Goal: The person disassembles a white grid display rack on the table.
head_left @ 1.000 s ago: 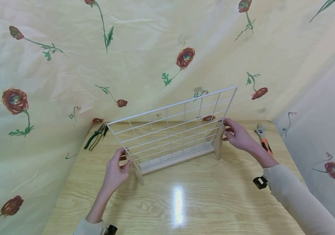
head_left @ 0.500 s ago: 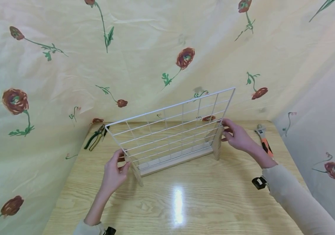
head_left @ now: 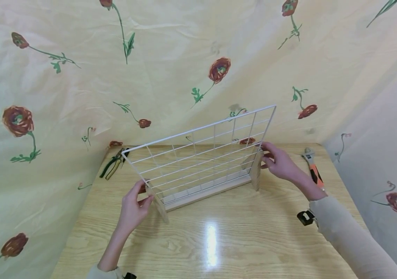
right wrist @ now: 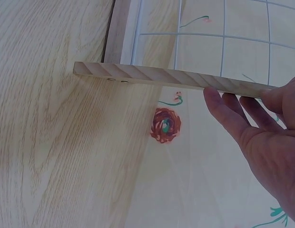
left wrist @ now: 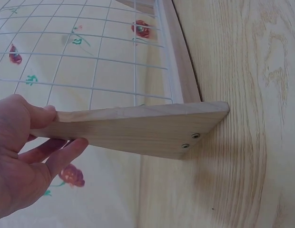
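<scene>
A rack with a white wire grid (head_left: pixel 198 129) and a pale wooden crossbar (head_left: pixel 208 193) stands slanted on the table, its grid leaning toward the back wall. My left hand (head_left: pixel 133 207) grips the upper part of its left wooden side panel (left wrist: pixel 123 129), thumb on one face and fingers on the other. Two screw heads (left wrist: pixel 195 136) show low on that panel. At the other end, my right hand (head_left: pixel 282 162) holds the top of the right side panel (right wrist: pixel 162 76) between thumb and fingers. The grid's far upper corners stick out beyond both hands.
Pliers (head_left: pixel 114 164) with dark and yellow handles lie at the table's back left corner, near a slim dark tool (head_left: pixel 126 154). An adjustable wrench (head_left: pixel 312 166) with an orange and black handle lies at the back right. Flower-patterned sheeting (head_left: pixel 170 69) hangs behind the wooden table (head_left: pixel 254 240).
The rack has shifted slightly to the left and toward me, both hands moving along with it. Their hold on the side panels looks the same. The tools have stayed put.
</scene>
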Demonstrator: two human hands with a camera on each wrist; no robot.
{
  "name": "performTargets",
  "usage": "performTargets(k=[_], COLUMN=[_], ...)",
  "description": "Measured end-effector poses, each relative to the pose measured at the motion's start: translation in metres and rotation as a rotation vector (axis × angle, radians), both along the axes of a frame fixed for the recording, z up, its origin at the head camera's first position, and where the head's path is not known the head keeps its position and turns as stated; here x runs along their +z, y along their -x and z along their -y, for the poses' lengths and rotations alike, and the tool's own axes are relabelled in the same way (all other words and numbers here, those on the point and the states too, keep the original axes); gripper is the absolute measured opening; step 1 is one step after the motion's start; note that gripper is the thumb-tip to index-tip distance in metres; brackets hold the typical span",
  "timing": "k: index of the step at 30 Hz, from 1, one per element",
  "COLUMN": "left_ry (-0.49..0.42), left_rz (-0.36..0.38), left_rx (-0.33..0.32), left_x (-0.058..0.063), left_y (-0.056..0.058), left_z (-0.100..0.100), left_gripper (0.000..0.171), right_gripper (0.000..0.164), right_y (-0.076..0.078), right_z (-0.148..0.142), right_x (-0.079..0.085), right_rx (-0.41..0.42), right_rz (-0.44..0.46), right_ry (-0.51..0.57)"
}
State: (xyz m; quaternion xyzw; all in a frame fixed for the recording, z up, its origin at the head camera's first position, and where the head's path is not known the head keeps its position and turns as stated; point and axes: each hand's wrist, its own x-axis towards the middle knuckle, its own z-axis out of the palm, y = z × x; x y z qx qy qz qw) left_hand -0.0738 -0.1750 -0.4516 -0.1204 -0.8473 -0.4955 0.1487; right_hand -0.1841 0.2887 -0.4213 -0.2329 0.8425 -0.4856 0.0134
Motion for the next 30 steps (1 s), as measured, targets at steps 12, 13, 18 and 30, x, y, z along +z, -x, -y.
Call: performTargets(k=[12,13,18,30], left_ry=[-0.032,-0.037,-0.049,-0.067], left_rz=[-0.003,-0.004,-0.008,-0.048], left_rx=[0.011,0.010,0.003,-0.014], left_x=[-0.002,-0.003,-0.005,-0.007], left_y=[-0.004,-0.004,-0.006,-0.005], left_z=[0.002,0.002,0.005,0.005], left_gripper=[0.058,0.058,0.062,0.058], right_gripper=[0.044,0.044,0.045,0.051], right_y=[-0.001,-0.001,0.000,-0.027], right_z=[0.005,0.006,0.008,0.051], right_x=[-0.001,-0.001,-0.003,-0.013], right_rx=[-0.002,-0.003,-0.009,-0.474], right_rz=[-0.001,0.000,-0.009,-0.578], right_ry=[-0.015,-0.016,-0.026,0.002])
